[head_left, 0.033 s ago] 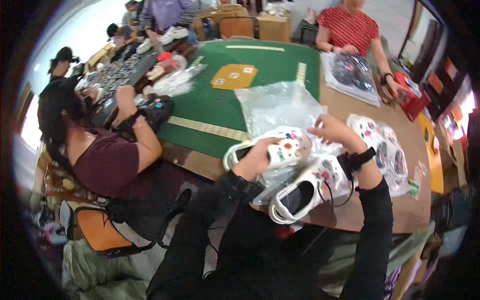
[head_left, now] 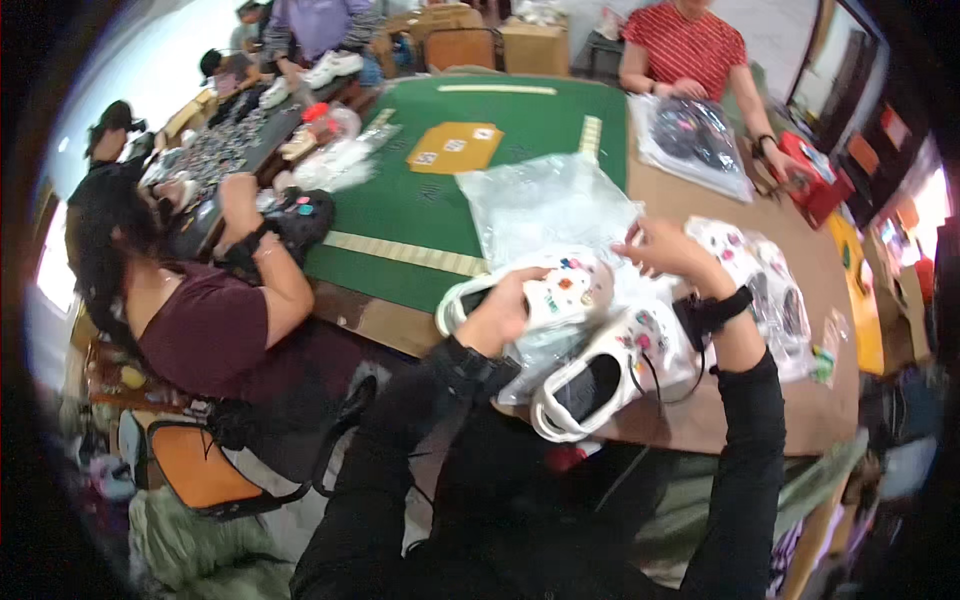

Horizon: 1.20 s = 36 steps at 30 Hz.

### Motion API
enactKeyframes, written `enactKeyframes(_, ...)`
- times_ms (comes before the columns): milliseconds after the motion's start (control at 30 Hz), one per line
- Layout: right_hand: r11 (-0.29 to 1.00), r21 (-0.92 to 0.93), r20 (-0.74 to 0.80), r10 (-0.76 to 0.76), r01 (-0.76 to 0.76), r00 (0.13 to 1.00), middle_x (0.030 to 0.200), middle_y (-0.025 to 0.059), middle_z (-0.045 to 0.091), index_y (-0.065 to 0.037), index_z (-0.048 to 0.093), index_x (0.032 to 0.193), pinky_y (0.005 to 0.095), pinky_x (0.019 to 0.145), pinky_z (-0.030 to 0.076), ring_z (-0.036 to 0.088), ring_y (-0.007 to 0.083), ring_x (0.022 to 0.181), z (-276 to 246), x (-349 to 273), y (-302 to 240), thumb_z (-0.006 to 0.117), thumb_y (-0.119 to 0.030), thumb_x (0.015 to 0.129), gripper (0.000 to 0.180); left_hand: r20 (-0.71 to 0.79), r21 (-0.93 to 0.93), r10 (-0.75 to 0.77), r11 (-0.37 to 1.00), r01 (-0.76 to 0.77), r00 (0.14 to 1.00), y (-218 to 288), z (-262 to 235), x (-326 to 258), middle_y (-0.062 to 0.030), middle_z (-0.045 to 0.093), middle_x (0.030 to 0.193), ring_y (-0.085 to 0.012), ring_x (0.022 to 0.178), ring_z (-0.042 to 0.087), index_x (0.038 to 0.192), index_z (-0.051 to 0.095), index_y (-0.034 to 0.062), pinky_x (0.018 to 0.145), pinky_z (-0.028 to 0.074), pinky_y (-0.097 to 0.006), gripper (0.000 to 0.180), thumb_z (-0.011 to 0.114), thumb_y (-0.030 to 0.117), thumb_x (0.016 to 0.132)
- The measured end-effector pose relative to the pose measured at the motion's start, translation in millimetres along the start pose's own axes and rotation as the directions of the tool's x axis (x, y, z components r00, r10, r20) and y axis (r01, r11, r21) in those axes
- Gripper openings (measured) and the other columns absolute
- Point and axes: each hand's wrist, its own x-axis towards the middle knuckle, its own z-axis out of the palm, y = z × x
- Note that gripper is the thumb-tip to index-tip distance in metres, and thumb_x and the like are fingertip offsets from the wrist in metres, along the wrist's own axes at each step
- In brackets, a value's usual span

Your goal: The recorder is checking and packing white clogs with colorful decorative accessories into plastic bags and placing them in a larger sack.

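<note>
My left hand [head_left: 500,311] grips a white clog [head_left: 462,297] by its side, thumb across the top, where colourful charms dot the toe. Just right of that toe, my right hand [head_left: 660,248] is raised with its fingers bent together; what they pinch, if anything, is too small to make out. A second white clog [head_left: 560,412], also with charms, lies below my right wrist, heel toward me. A clear plastic bag [head_left: 540,205] is spread flat beyond the clogs, and more clear plastic shows beneath and between them.
Bagged white clogs [head_left: 792,312] lie to the right. Across the table, a person in a red top [head_left: 690,50] has bagged dark clogs [head_left: 690,140] and a red box [head_left: 815,185]. Another person [head_left: 205,320] sits close on my left, beside a dark clog [head_left: 305,215]. A green mat [head_left: 400,255] covers the table's left.
The whole view has shifted slightly, so everything sits a little further left and up. My hands keep nearly the same places by the clogs.
</note>
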Motion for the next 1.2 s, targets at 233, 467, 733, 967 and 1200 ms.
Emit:
enactKeyframes(233,0.997,0.046,-0.124,-0.050,0.056,0.991,0.073,0.0129,0.059,0.003,0.053,0.099,0.0294,0.058,0.047,0.059,0.0186,0.069,-25.5,-71.1,12.4,0.065,-0.041,0.079,0.049,-0.037,0.186,0.089,0.979,-0.081,0.995,-2.7,14.1,-1.7,-0.0229,0.052,0.118,-0.0364,0.105,0.055,0.123,0.038,-0.0056,0.090,0.046,-0.049,0.041,0.041,0.014,0.087)
enactKeyframes(467,0.949,-0.296,-0.003,-0.119,0.113,0.993,0.081,0.0203,0.062,-0.002,0.045,0.118,0.0414,0.065,0.048,0.061,0.0359,0.078,33.0,-141.0,1.5,0.061,-0.045,0.079,0.060,-0.123,0.131,0.128,0.985,-0.112,0.984,-3.1,14.2,0.7,-0.0229,0.048,0.123,-0.0371,0.110,0.051,0.125,0.036,-0.0044,0.093,0.043,-0.051,0.041,0.037,0.016,0.090)
enactKeyframes(733,0.835,-0.550,-0.121,-0.098,0.015,0.988,0.097,0.0234,0.054,-0.015,0.039,0.131,0.0441,0.065,0.049,0.059,0.0386,0.079,98.4,-134.5,3.1,0.065,-0.050,0.071,0.074,-0.043,0.099,0.124,0.988,-0.120,0.991,-25.1,27.3,20.5,-0.0152,0.051,0.123,-0.0301,0.110,0.053,0.123,0.043,0.0009,0.094,0.043,-0.044,0.055,0.027,0.045,0.095)
enactKeyframes(967,0.761,-0.649,-0.166,-0.155,0.010,0.974,0.085,0.0174,0.056,-0.003,0.046,0.118,0.0411,0.058,0.050,0.060,0.0324,0.068,112.1,-109.5,13.3,0.063,-0.022,0.072,0.053,-0.076,0.718,0.068,0.696,0.008,0.995,-29.5,45.3,-27.8,-0.0073,0.061,0.105,-0.0140,0.090,0.058,0.110,0.057,0.0002,0.076,0.047,-0.026,0.040,0.050,0.034,0.090)
enactKeyframes(1200,0.646,-0.762,-0.179,-0.288,0.053,0.941,0.078,0.0101,0.055,-0.003,0.048,0.104,0.0336,0.054,0.051,0.060,0.0248,0.076,123.2,-104.7,6.3,0.057,-0.008,0.075,0.031,-0.134,0.491,0.128,0.870,-0.046,0.983,-21.4,7.9,-19.4,-0.0138,0.059,0.098,-0.0213,0.090,0.059,0.100,0.052,-0.0074,0.079,0.049,-0.030,0.028,0.053,0.002,0.074)
